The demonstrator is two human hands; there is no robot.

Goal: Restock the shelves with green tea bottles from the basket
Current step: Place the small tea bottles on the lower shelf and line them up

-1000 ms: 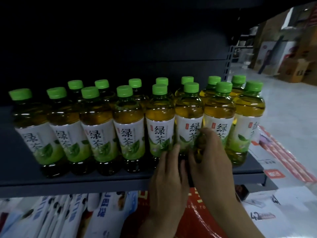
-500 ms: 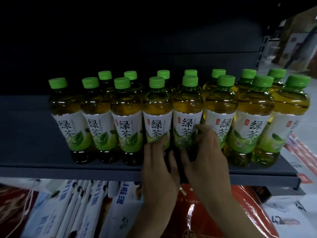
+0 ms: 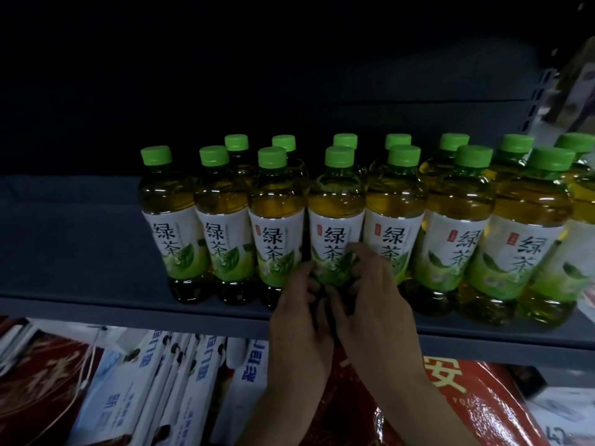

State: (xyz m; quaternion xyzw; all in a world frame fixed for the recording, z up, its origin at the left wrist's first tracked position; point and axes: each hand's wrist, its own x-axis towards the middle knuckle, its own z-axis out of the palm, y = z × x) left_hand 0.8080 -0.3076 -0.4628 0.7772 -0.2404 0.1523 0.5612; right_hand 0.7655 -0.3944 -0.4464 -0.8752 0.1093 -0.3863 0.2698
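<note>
Clasping one green tea bottle (image 3: 336, 220) low on its label, the left hand (image 3: 297, 313) curls round its 8 o'clock side and the right hand (image 3: 375, 300) round its 4 o'clock side, with the right fingertips (image 3: 355, 252) hooked over the leaf print; both forearms enter from 6 o'clock. The bottle stands upright on the dark shelf (image 3: 80, 252), fourth from the left in a front row that runs from about 9 o'clock to 3 o'clock across the view, just beside its neighbours. A second row of green-capped bottles (image 3: 397, 141) stands just behind, toward 12 o'clock. Below the shelf edge, white-and-blue packages (image 3: 180, 381) lie at 7 o'clock and a red bag (image 3: 476, 400) at 5 o'clock.
</note>
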